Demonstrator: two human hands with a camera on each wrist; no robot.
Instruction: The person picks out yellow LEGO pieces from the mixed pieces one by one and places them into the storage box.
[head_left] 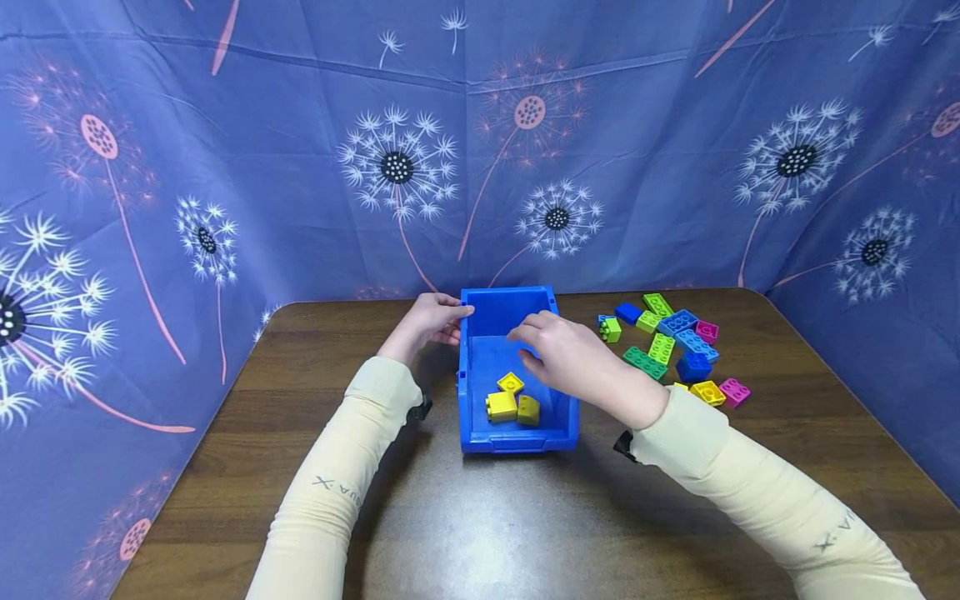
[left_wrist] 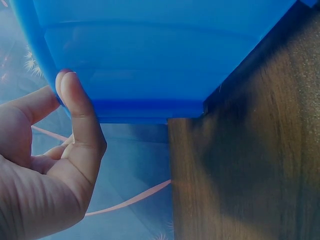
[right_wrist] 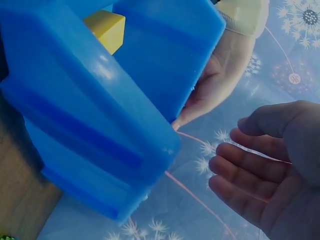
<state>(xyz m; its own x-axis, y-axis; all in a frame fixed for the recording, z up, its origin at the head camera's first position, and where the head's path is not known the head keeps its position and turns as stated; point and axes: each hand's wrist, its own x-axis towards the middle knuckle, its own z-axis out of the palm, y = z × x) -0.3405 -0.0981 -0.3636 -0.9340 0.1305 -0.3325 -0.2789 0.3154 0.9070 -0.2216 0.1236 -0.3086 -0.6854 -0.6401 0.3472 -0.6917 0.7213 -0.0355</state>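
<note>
A blue plastic storage bin [head_left: 517, 444] stands on the table with its low front toward me. Inside, near that front, lie several yellow toy building bricks [head_left: 502, 406]. My left hand [head_left: 429, 321] grips the bin's back left edge; in the left wrist view its thumb [left_wrist: 77, 97] lies against the outer wall. Over the bin's right side hangs my right hand [head_left: 566, 354]. Its fingers [right_wrist: 250, 170] are loosely bent and hold nothing in the right wrist view.
To the right of the bin, loose building bricks in green [head_left: 645, 363], blue [head_left: 693, 367], pink [head_left: 735, 392] and yellow [head_left: 708, 393] are scattered on the brown wooden table [head_left: 247, 467]. A blue dandelion-print cloth [head_left: 292, 142] hangs behind the table.
</note>
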